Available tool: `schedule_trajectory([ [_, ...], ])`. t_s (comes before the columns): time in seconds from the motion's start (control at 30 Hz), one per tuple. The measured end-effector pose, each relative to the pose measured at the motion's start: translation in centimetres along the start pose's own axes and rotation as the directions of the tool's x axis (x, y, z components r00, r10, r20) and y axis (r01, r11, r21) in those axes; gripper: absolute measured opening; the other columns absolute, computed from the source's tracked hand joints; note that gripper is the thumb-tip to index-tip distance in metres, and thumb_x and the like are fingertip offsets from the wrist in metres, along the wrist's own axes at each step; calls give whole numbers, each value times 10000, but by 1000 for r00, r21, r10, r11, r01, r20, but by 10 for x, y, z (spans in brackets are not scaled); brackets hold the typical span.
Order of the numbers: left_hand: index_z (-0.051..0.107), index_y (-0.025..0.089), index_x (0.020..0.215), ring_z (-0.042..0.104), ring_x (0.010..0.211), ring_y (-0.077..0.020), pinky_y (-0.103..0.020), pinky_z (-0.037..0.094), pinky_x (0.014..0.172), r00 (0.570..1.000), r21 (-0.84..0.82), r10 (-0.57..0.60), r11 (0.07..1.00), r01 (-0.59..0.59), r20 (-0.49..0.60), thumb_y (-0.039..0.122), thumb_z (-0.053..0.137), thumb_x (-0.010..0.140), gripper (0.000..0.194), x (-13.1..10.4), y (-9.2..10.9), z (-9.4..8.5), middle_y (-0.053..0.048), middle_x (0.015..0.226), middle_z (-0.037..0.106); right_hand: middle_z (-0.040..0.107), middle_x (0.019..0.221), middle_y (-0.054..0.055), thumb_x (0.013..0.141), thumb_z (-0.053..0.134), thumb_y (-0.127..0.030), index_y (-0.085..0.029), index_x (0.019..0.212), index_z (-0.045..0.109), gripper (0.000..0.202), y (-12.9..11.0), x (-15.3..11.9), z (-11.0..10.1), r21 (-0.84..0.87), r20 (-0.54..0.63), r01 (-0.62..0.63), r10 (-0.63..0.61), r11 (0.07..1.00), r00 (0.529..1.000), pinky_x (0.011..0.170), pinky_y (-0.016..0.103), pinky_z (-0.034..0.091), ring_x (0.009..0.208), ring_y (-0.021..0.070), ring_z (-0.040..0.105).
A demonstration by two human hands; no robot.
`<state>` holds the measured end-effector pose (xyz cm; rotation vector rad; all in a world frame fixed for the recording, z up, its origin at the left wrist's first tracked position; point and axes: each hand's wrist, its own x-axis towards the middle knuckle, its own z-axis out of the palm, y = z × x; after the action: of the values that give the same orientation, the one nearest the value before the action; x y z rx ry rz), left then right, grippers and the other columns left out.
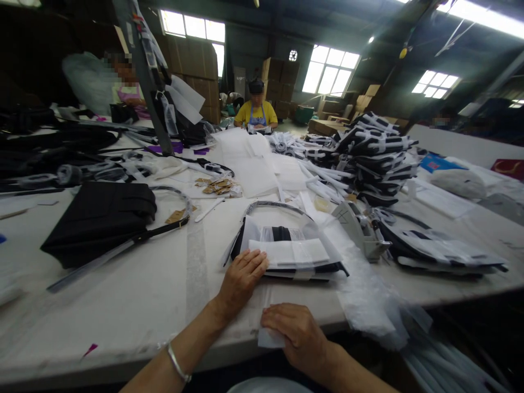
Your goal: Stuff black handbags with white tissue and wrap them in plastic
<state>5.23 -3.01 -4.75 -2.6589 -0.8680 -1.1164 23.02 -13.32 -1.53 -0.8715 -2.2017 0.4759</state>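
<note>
A black handbag lies flat on the white table, its front covered by white foam sheets and its wrapped handle arched at the back. My left hand rests with fingers laid flat on the left end of the sheets. Near the table's front edge, my right hand is closed, its fingers pinching a small white sheet that hangs below them. The sheet's upper part is hidden behind those fingers.
An unwrapped black bag stands at left. A tape dispenser, another wrapped bag and plastic film lie at right. Behind are stacked wrapped bags, white sheets and a person in yellow.
</note>
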Motion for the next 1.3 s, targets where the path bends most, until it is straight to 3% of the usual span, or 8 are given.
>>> schedule_trajectory([
  [0.17,582,195,1221,552,1239,-203,-417,415,1079,998,-78,-53,996,54,16,80,433,939,339,0,3,-3,-44,1272,656,732,945,78,874,495,-108,-185,1042,669,253,13,53,-42,-39,61,-19,22,999,998,810,291,532,892,193,681],
  [0.33,546,168,1213,553,1230,-234,-479,357,1120,977,-205,-200,955,212,80,122,560,841,375,9,13,-16,-70,1209,672,702,777,21,934,567,-253,-206,800,701,195,48,105,-67,-130,114,-226,241,965,964,723,248,458,729,147,633],
  [0.43,572,189,1104,589,1172,-248,-515,335,1117,947,-239,-319,917,320,42,207,622,851,258,17,20,-15,-61,1107,694,618,636,-10,866,661,-291,-182,643,658,248,75,125,-72,-187,165,-355,386,916,908,611,232,388,620,124,555],
  [0.6,572,215,891,651,980,-205,-466,401,1015,890,-220,-443,884,413,-109,174,535,923,64,27,26,2,-9,890,698,562,585,-42,812,703,-311,-175,618,633,247,114,135,-68,-162,280,-531,555,832,784,532,225,319,566,108,488],
  [0.73,542,216,822,649,884,-181,-427,426,972,851,-188,-500,862,471,-159,145,539,902,107,31,25,10,5,787,655,625,679,-26,789,734,-272,-187,646,658,184,126,133,-62,-116,233,-520,532,846,814,610,241,368,647,129,551],
  [0.9,534,218,823,636,843,-166,-404,446,955,860,-123,-488,872,473,-150,129,525,891,113,34,24,11,2,801,650,661,750,-16,824,732,-294,-202,655,674,201,128,129,-56,-147,160,-457,477,877,864,810,314,360,744,144,584],
  [1.13,521,212,822,608,795,-170,-386,486,908,865,-63,-485,874,481,-124,132,510,892,107,37,23,8,-17,807,626,626,744,-33,761,811,-309,-208,670,674,193,133,126,-48,-186,142,-429,456,884,878,779,311,290,750,132,561],
  [1.3,606,203,1053,618,1037,-204,-375,513,898,932,83,-342,932,353,-117,101,457,920,224,34,22,4,-104,1119,646,631,744,-34,743,820,-324,-194,670,655,223,133,128,-48,-214,149,-457,491,863,858,777,304,292,742,128,557],
])
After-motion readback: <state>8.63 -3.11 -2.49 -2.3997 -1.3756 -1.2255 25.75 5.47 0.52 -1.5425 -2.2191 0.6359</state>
